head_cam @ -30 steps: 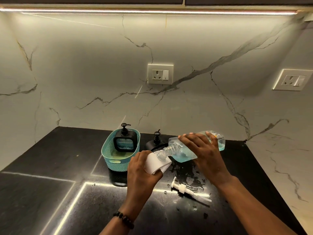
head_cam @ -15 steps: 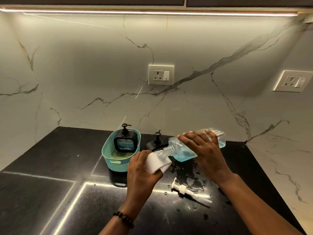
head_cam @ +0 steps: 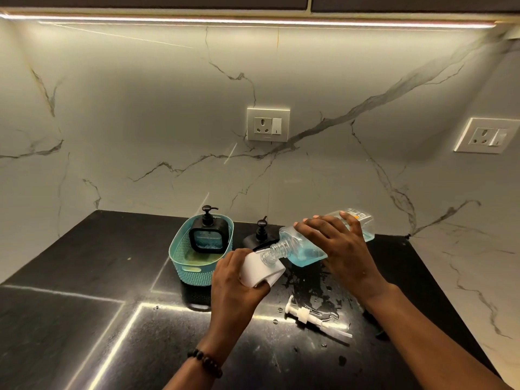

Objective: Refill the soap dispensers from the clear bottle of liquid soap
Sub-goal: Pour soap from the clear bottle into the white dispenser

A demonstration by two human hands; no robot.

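Note:
My right hand grips a clear bottle of blue liquid soap, tipped nearly flat with its threaded neck pointing left and down. The neck goes into a white paper funnel that my left hand holds. A black soap dispenser stands just behind the funnel, mostly hidden. Another black dispenser with a blue window stands upright in a teal basket.
A white pump head with its tube lies on the wet black counter in front of my hands, among soap splashes. Marble walls with two sockets close off the back and right.
The bottle's rear end has risen slightly, steepening the tilt toward the funnel. Both hands have stayed in place.

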